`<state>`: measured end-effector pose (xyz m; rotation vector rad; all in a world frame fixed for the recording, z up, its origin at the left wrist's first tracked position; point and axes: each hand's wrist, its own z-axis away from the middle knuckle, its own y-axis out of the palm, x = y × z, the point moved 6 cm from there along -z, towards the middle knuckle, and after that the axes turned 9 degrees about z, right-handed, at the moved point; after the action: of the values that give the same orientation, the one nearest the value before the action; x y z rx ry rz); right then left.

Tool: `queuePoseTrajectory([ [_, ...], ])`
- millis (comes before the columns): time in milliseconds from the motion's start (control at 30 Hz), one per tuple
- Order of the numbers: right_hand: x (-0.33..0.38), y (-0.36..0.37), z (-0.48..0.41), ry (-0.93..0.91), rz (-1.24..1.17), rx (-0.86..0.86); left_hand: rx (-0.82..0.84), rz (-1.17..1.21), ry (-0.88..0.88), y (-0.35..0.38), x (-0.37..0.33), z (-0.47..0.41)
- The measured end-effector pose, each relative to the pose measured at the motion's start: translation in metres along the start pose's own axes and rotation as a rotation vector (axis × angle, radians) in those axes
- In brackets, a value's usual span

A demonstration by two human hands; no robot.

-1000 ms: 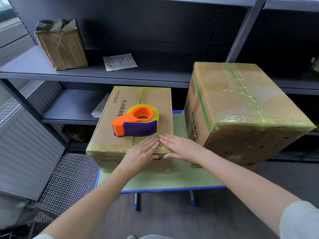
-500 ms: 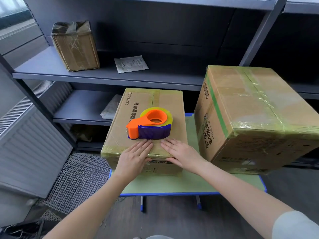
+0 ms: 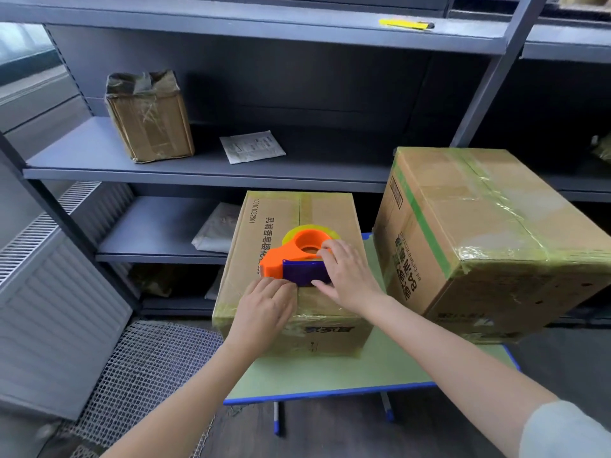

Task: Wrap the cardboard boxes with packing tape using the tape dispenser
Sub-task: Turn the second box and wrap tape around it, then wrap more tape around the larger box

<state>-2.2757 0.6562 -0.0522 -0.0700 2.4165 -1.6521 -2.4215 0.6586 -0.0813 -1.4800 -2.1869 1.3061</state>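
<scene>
orange dispenser lies crossways, right hand on it

head view: the tape dispenser (image 3: 299,259) lies on top of the smaller cardboard box (image 3: 334,213), which stands on the green table (image 3: 330,375). its long axis runs left to right, orange nose to the left and tape roll to the right, so it sits crossways to the taped seam (image 3: 305,206) that runs away from the person. the right hand (image 3: 347,276) is the nearer one and grips the roll end, fingers curled over the top, thumb at the near side. the left hand (image 3: 264,309) rests on the box top just in front of the dispenser, bent fingers touching its purple body; whether it pinches a tape end cannot be told. the next move probably needs the dispenser lifted and turned in line with the seam. counted: one dispenser, one table, two hands, three boxes: this one, a larger box (image 3: 479,226) just to its right, and a third box (image 3: 150,123) up on the shelf (image 3: 205,170)
</scene>
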Motion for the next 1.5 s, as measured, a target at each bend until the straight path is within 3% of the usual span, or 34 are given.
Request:
queuePoseTrajectory([
  [100, 0.001, 0.006, -0.014, -0.006, 0.018, 0.098, -0.069, -0.041, -0.094, -0.015, 0.017, -0.01],
  [267, -0.002, 0.032, -0.025, 0.007, -0.006, 0.393, 0.038, 0.008, -0.233, -0.015, 0.044, -0.021],
  [367, -0.001, 0.035, -0.027, 0.02, -0.051, 0.431, 0.115, 0.113, -0.342, -0.008, 0.053, -0.02],
  [567, -0.003, 0.03, -0.026, 0.05, -0.046, 0.43, 0.119, 0.335, -0.535, -0.003, 0.052, -0.02],
  [833, -0.026, -0.005, -0.025, 0.091, -0.056, 0.35, 0.047, 0.446, -0.415, -0.011, 0.034, -0.049],
  [1100, -0.111, -0.099, -0.014, 0.184, 0.04, 0.171, -0.08, 0.474, -0.221, -0.018, -0.035, -0.142],
  [1500, -0.246, -0.142, 0.084, 0.429, 0.101, 0.211, 0.076, 0.631, -0.145, 0.074, -0.158, -0.232],
])
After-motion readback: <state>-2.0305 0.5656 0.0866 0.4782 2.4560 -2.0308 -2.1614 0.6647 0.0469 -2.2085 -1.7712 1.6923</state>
